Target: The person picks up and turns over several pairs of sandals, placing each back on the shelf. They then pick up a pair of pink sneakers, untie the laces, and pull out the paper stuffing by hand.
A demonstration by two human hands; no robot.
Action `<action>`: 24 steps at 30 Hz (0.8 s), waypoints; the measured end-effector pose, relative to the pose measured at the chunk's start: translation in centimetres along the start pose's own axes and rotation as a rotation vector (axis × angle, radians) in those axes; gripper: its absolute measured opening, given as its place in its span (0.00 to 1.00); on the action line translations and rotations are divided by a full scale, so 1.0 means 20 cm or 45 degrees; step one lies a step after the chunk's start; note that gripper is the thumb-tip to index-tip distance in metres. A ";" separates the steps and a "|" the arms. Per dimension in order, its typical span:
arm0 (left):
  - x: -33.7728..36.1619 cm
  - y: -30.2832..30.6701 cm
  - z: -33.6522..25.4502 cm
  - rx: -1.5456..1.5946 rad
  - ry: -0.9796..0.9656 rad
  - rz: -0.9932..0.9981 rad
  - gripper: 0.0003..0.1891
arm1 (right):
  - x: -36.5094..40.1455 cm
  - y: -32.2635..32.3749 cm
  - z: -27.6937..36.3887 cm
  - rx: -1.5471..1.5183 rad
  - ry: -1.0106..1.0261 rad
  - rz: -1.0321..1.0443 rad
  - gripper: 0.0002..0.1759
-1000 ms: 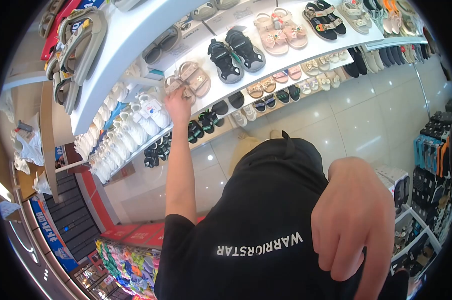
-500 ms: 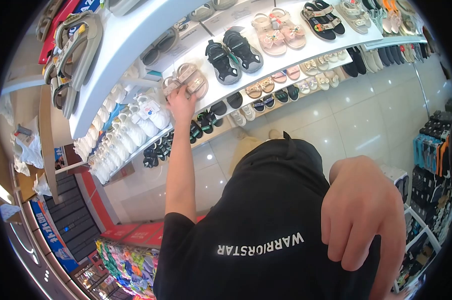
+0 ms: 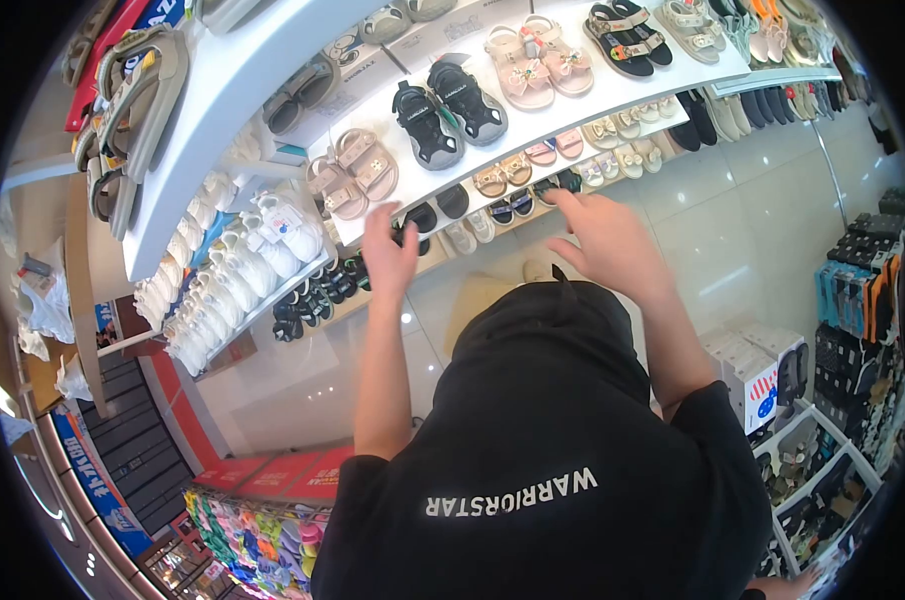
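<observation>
My left hand is open and empty, thumb and fingers apart, just in front of the white shelf. Closest to it is a pair of beige sandals, standing on the shelf near its left end. My right hand hangs open before the lower shelf rows, index finger and thumb apart, nothing seen in it. Between the two hands, up on the shelf, stand black-and-grey sandals. Pink sandals with bows and black strapped sandals follow to the right.
White shoes fill a rack at the left. Lower shelves carry small sandals. White boxes and racks of socks stand at the right. Colourful slippers are at lower left. Part of another hand shows at bottom right.
My left hand has let go of the beige sandals and drawn back from them. My right hand has moved from close to the camera forward and left toward the shelf.
</observation>
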State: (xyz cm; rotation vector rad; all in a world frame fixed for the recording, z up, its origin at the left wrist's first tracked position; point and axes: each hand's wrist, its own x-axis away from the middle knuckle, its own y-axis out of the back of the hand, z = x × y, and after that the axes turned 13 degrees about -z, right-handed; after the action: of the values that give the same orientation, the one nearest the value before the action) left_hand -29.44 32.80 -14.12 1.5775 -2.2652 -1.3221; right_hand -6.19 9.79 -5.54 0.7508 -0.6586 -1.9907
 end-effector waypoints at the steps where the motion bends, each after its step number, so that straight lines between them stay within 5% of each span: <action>1: 0.07 -0.02 -0.01 0.116 0.100 0.088 0.20 | 0.07 -0.09 -0.12 0.338 0.060 -0.006 0.26; 3: 0.22 -0.04 -0.01 0.192 0.085 0.282 0.19 | 0.10 -0.18 -0.22 0.320 -0.313 0.620 0.27; 9: 0.57 -0.01 0.08 0.206 0.535 0.792 0.17 | 0.17 -0.34 -0.21 0.168 -0.369 0.630 0.27; 24: 0.76 0.07 0.15 0.316 0.489 0.963 0.18 | 0.37 -0.37 0.09 0.085 -0.419 0.519 0.26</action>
State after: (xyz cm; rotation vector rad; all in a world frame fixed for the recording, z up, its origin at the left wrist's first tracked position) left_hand -38.94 22.57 -20.89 0.7542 -2.4288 -0.5143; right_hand -14.65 7.13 -11.29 0.2927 -0.9897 -1.7292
